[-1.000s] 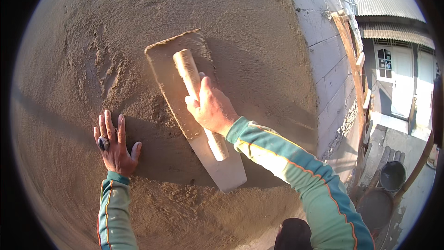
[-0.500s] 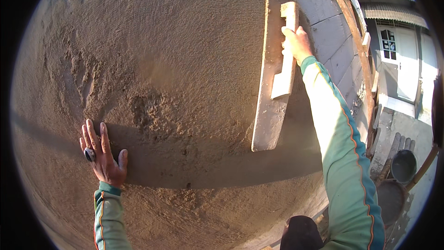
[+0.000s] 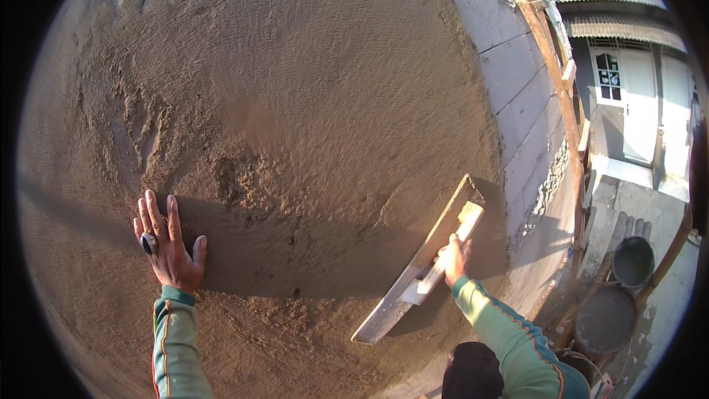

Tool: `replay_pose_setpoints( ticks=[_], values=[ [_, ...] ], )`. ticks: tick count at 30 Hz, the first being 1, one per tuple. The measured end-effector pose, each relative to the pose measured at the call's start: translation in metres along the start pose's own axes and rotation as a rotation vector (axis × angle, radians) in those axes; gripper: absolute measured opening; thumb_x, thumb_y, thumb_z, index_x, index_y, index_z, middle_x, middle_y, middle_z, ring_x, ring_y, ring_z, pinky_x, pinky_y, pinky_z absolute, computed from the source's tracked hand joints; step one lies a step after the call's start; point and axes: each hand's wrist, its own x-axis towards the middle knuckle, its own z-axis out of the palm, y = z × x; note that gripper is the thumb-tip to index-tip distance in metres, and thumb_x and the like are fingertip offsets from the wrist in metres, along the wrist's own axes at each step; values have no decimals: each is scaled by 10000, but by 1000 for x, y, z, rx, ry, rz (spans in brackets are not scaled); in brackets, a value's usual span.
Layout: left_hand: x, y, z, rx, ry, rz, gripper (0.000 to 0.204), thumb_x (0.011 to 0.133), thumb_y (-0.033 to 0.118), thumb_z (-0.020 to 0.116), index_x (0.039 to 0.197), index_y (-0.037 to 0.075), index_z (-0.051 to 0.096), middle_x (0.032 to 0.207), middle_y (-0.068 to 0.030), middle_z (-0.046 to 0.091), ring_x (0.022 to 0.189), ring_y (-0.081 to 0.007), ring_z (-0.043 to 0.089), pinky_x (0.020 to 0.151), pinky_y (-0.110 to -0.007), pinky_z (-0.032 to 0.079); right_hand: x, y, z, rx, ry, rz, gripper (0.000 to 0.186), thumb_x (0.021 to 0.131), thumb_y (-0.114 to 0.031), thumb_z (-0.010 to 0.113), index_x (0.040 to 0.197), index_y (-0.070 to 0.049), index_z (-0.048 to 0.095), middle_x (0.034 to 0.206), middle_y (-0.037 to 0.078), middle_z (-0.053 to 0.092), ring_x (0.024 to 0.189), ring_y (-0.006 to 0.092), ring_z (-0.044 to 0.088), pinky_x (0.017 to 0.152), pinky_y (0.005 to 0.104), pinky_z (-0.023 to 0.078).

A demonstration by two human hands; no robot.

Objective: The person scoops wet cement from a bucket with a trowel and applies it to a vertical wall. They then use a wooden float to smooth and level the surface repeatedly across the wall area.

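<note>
Grey-brown, damp-looking plaster [image 3: 332,103] coats the wall in front of me, rough and pitted left of the middle. My left hand [image 3: 176,255] rests flat on it with the fingers stretched out, a dark-stoned ring on one finger. Low on the right, my right hand [image 3: 456,258] is wrapped round the handle of a long plastering float [image 3: 384,316]. The float slants from lower left to upper right. Its long blade lies along the plaster, though I cannot tell whether the whole face touches.
Bare grey blocks [image 3: 495,44] border the plaster on the right, beside a wooden post [image 3: 554,66]. Lower right are a dark bucket [image 3: 634,261] and a round basin [image 3: 605,318]. A dark rounded thing [image 3: 473,373] shows at the bottom edge. Farther off stands a white door [image 3: 639,103].
My right hand has brought the float down and to the left, and it has tilted from nearly upright to a slant. My left hand stays at the same spot on the plaster.
</note>
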Motion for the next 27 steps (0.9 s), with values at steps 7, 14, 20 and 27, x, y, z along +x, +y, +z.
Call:
replay_pose_setpoints(
  ticks=[7, 14, 20, 27],
  values=[
    [-5, -3, -3, -7, -46, -18, 973, 766, 300, 752, 1600, 96, 295, 1673, -242, 190, 1545, -453, 162, 1224, -626, 139, -30, -99, 115, -30, -515, -282, 386, 1015, -335, 641, 1189, -68, 425, 738, 16, 532, 561, 96, 533, 483, 286, 496],
    [-3, -3, -4, -33, -44, -43, 990, 748, 345, 770, 1595, 117, 311, 1667, -260, 185, 1536, -472, 165, 1216, -642, 126, 66, -319, 238, -104, -343, -482, 485, 980, -463, 630, 1183, -67, 437, 697, 74, 545, 498, 179, 576, 434, 329, 538],
    [-3, -2, -7, -14, -93, -62, 975, 767, 373, 767, 1591, 116, 314, 1662, -267, 187, 1527, -482, 175, 1212, -641, 130, -47, -351, 353, -282, -598, -701, 463, 901, -291, 705, 1121, 14, 435, 872, 154, 595, 620, 230, 672, 503, 397, 589],
    [-7, -3, -8, -52, -94, -63, 979, 751, 294, 787, 1584, 98, 312, 1665, -259, 184, 1539, -468, 156, 1220, -630, 125, -161, -258, 374, -806, -755, -1209, 408, 921, -312, 542, 1096, 42, 442, 899, 347, 680, 828, 475, 713, 770, 528, 586]
  ],
)
